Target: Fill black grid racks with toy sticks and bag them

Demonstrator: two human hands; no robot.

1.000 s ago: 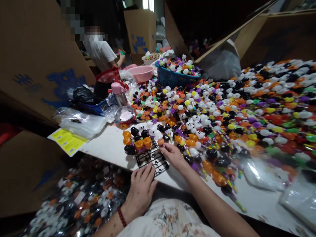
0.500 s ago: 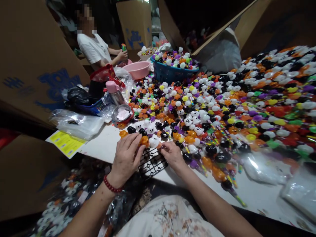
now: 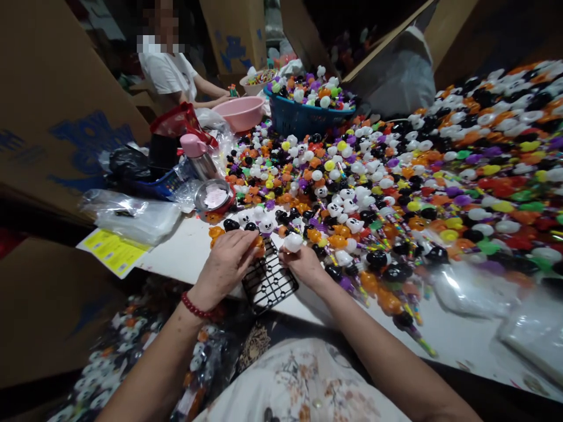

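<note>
Table [image 3: 182,249]: one, white, the largest item I log. Toy pile [image 3: 378,176]: many-coloured, across its middle and right. Basket [image 3: 299,114]: blue, heaped, at the pile's far side. Grid [image 3: 269,285]: black, at my near table edge. Left hand [image 3: 226,258]: fingers bent, over the grid's far left; grip, I cannot tell. Right hand [image 3: 305,266]: fingers pinched closed. White toy [image 3: 292,242]: in that pinch, by the grid's right side. Orange toy [image 3: 260,247]: at the left fingertips.
</note>
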